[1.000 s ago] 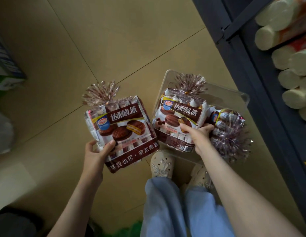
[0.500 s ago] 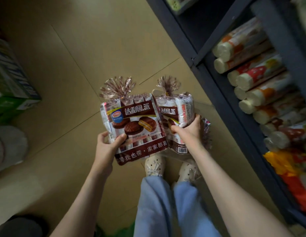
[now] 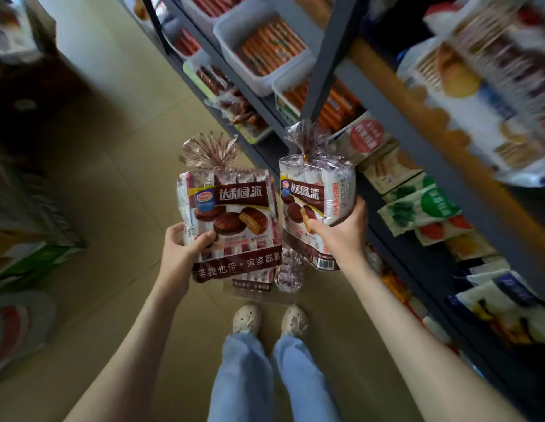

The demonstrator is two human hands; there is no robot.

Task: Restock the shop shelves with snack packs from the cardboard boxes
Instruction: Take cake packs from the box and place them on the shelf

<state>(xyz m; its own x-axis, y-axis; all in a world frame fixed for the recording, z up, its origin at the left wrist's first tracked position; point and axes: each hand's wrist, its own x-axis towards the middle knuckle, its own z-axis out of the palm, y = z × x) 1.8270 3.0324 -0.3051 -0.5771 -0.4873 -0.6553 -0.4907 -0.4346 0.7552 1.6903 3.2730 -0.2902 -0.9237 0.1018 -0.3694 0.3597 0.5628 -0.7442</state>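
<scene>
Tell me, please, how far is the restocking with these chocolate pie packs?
Done: the shelves look well stocked; I see no pie pack there. In hand: the left hand grips the left pack, the right hand grips the right pack, both raised beside the shelves. Left: shelving these two, plus spare packs low by the shoes.

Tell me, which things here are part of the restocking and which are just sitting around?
Part of the job: left hand gripping one chocolate pie pack; right hand gripping a second pack; more packs by the feet; the shelf rack.
Just lying about: sausage tubs; green packets; biscuit bags.
</scene>
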